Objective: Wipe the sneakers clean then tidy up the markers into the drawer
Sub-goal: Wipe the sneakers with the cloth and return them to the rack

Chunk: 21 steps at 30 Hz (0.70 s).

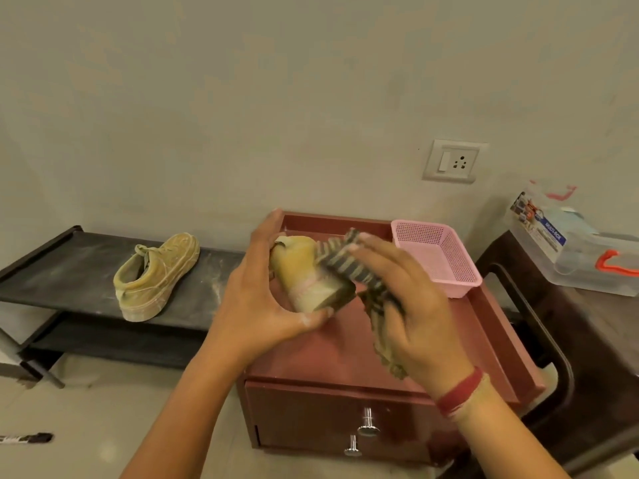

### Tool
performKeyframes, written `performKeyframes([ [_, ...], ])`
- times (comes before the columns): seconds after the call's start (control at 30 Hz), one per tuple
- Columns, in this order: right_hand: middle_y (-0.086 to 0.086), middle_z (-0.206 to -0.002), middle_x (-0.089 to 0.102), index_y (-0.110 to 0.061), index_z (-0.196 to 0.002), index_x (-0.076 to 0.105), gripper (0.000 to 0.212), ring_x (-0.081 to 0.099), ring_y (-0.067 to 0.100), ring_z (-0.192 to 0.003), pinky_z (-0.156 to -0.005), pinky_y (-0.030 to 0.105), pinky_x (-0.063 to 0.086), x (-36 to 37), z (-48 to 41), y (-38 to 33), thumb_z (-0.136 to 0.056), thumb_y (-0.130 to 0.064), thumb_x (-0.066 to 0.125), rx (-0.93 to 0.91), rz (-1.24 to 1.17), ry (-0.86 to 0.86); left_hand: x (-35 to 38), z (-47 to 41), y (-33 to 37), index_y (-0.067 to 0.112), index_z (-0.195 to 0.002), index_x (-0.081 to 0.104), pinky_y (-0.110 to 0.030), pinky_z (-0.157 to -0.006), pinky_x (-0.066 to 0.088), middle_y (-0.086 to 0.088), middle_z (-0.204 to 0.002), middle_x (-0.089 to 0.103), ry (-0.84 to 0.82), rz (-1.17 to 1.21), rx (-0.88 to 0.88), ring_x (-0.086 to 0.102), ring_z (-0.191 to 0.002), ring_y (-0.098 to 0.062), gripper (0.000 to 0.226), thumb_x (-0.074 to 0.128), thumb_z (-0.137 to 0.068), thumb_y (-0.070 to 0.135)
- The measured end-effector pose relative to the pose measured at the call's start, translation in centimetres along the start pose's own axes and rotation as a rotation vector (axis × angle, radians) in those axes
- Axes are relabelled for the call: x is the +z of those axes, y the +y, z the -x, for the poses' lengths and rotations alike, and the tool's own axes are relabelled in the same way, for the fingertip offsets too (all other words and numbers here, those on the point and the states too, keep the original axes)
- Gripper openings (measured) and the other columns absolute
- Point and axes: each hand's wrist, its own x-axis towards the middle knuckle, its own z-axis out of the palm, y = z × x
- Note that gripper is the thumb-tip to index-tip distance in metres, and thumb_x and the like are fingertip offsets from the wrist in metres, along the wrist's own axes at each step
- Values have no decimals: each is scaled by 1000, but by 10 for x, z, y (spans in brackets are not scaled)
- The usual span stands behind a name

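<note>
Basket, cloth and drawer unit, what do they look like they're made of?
The basket looks like moulded plastic: pink, with fine perforated walls. The cloth is soft woven fabric, striped, hanging limp below the right hand. The drawer unit is probably laminated board or painted wood, reddish brown with a slight sheen; its knobs look like polished metal.

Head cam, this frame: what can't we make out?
All head view.
Held sneaker: largely covered by left hand and striped cloth.
Right hand: grip on the cloth is motion-blurred.
Marker: cut off by the left edge.
Drawer unit: shut, contents hidden.
</note>
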Motion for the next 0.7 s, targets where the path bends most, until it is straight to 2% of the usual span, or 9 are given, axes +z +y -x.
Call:
performKeyframes([
  [0.07,10,-132,54,-14,-125,59,41,50,26,-123,-103,38,41,6,3,-8,-93,-1,36,-217,203,-148,0,-1,2,37,-145,19,-1,-81,39,13,-133,48,20,23,10,50,-108,16,122,93,-50,21],
  [0.13,13,-128,57,-12,-121,62,36,52,31,-121,-101,43,43,12,7,-7,-98,-7,36,-285,301,-230,-1,-2,4,33,-146,20,1,-76,38,3,-136,48,22,22,23,49,-105,20,121,92,-51,14],
  [0.2,11,-126,57,-13,-120,62,38,52,27,-119,-99,39,44,9,7,4,-97,-7,33,-206,294,-202,-1,-3,6,37,-144,21,2,-77,39,9,-132,49,40,27,19,49,-104,22,121,93,-48,19],
  [0.3,6,-128,53,-13,-120,60,44,50,20,-116,-95,34,43,5,5,12,-83,-2,38,-43,198,-98,0,-5,5,47,-141,19,-6,-90,41,13,-134,48,61,16,2,43,-116,17,121,91,-44,40],
  [0.43,12,-126,57,-10,-116,64,38,51,27,-122,-102,38,43,22,13,-4,-100,-11,29,-135,159,-145,-2,-5,2,43,-142,21,-2,-81,40,14,-128,51,38,3,2,50,-105,18,121,93,-46,28],
  [0.5,7,-128,55,-13,-116,63,34,51,22,-121,-99,38,44,20,9,4,-93,-6,39,-41,87,-108,-2,-4,3,48,-140,20,-7,-91,40,15,-131,49,47,22,-7,48,-114,12,121,90,-42,44],
  [0.57,4,-128,54,-17,-118,61,44,52,20,-118,-96,39,45,20,7,4,-82,-6,38,61,24,-56,-1,-4,4,50,-139,20,-17,-98,40,14,-135,48,57,22,-12,46,-122,4,118,85,-41,55],
  [0.6,4,-128,54,-19,-117,60,44,51,20,-119,-98,38,44,22,8,-1,-81,-6,38,48,32,-56,-2,-4,3,48,-140,20,-16,-96,41,18,-132,49,52,19,-4,48,-120,5,117,86,-43,52],
  [0.7,8,-126,56,-19,-116,58,39,48,23,-124,-106,31,38,31,14,-6,-84,-2,42,-76,66,-114,-6,-2,-1,44,-139,24,-3,-84,38,38,-114,51,26,12,23,53,-107,13,114,91,-47,32],
])
